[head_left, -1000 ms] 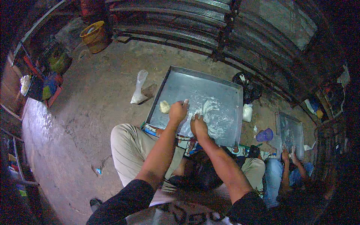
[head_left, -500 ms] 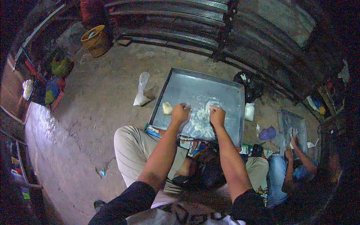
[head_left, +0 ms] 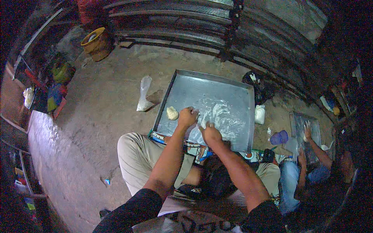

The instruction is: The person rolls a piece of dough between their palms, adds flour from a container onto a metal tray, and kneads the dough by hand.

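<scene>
A shallow square metal tray [head_left: 250,116] lies in front of my crossed legs, its middle smeared with white flour [head_left: 221,112]. My left hand [head_left: 187,117] is closed low over the tray, left of the flour. Whatever its curled fingers hold, if anything, is hidden. Just left of it sits a pale dough ball [head_left: 172,113]. My right hand [head_left: 212,134] is down at the near edge of the flour, close to the left hand. Its thumb stands apart from the fingers, which touch the floury surface, and nothing shows in its grip.
A clear bag of white powder [head_left: 144,101] stands left of the tray; a white bag [head_left: 260,114] and a purple cup [head_left: 279,137] are to its right. Farther right a person works at another tray [head_left: 311,120]. A yellow bucket [head_left: 96,44] and slatted racks [head_left: 171,25] stand behind.
My right hand has moved left and nearer to me, toward my left hand. The flour under it has spread into a wider, thinner smear. My left hand stays about in place.
</scene>
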